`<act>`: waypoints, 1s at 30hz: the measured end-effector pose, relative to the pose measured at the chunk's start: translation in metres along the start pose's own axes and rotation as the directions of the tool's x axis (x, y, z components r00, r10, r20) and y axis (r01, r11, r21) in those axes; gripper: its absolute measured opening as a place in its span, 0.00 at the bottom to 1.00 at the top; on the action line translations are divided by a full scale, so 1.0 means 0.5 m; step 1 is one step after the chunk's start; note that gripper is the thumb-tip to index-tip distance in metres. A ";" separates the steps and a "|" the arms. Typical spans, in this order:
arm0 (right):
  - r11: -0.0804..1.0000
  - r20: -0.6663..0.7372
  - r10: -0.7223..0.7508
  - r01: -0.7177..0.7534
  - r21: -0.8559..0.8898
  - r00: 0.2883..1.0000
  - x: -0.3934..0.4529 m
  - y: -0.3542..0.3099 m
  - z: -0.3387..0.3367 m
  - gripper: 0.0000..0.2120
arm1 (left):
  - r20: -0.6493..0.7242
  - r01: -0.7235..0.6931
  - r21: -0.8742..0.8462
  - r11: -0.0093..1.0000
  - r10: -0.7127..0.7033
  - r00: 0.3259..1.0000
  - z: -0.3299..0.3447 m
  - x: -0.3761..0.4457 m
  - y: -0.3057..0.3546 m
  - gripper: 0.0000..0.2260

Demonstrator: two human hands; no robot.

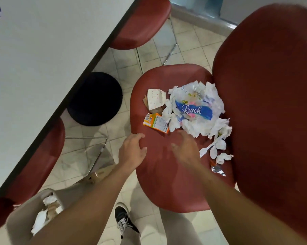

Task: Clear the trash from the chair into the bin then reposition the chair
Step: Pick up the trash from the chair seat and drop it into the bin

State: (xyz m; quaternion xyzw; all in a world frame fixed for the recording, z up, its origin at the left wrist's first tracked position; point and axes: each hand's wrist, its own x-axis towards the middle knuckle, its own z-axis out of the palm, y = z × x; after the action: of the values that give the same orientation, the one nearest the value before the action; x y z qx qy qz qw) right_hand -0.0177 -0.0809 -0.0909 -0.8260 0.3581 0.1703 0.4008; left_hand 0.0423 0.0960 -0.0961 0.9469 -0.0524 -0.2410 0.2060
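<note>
Red chair [166, 183] in the middle of the view, seat facing up, tall backrest filling the right side. Trash heaped on the far half of the seat: a crumpled plastic wrapper [195, 108] with blue lettering, ringed by wads of white tissue [173, 121]; a spotted paper carton [155, 99] just left of the heap; an orange packet [156, 122] lying flat below the carton, touching the tissue. Nearer the backrest, a white plastic fork [207, 149] and spoon [214, 151] side by side, one more tissue ball [223, 158] below them, and a scrap of foil [218, 170] at the seat's right edge. Left hand [133, 151] at the seat's left rim, fingers loosely bent and apart, gripping nothing (whether touching the rim or just above it, hard to tell). Right hand [184, 147] over the bare near part of the seat, blurred, fingers spread toward the heap, nothing in its hold. Grey bin [16, 221] at lower left, partly behind the left forearm, white paper and brown scraps already inside. White table [43, 59] along the upper left, with two more red chairs [140, 27] tucked at its edge and a round black stool [96, 99] on the tiled floor [175, 41] between table and chair. One black shoe [123, 220] with white laces at the bottom, beside the seat's front edge.
</note>
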 end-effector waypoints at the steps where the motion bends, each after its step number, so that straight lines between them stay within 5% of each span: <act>1: 1.000 0.009 -0.020 0.020 0.001 1.000 0.021 0.005 0.000 0.26 | 0.009 -0.023 0.005 1.000 0.023 1.000 0.012 0.023 0.010 0.21; 10: 0.988 0.143 -0.080 0.098 -0.117 0.986 0.189 0.037 0.049 0.32 | 0.108 -0.194 0.185 0.963 0.177 0.978 0.124 0.197 0.042 0.33; 15: 0.978 0.157 -0.090 0.117 -0.172 0.983 0.232 0.054 0.082 0.34 | 0.181 -0.160 0.264 0.951 0.115 0.977 0.173 0.231 0.038 0.40; 21: 0.984 -0.022 -0.126 0.122 -0.133 0.992 0.251 0.066 0.107 0.26 | 0.064 -0.171 0.338 0.925 0.158 0.985 0.193 0.234 0.031 0.32; 30: 0.996 -0.041 0.002 -0.005 -0.089 0.999 0.191 0.035 0.072 0.16 | 0.016 -0.190 0.162 0.968 0.190 0.982 0.133 0.180 0.037 0.22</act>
State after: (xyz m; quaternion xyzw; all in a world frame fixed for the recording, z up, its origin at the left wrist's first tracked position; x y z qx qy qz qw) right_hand 0.0351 -0.1034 -0.1770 -0.8456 0.3598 0.1696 0.3560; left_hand 0.0894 0.0370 -0.1805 0.9512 -0.1626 -0.2150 0.1504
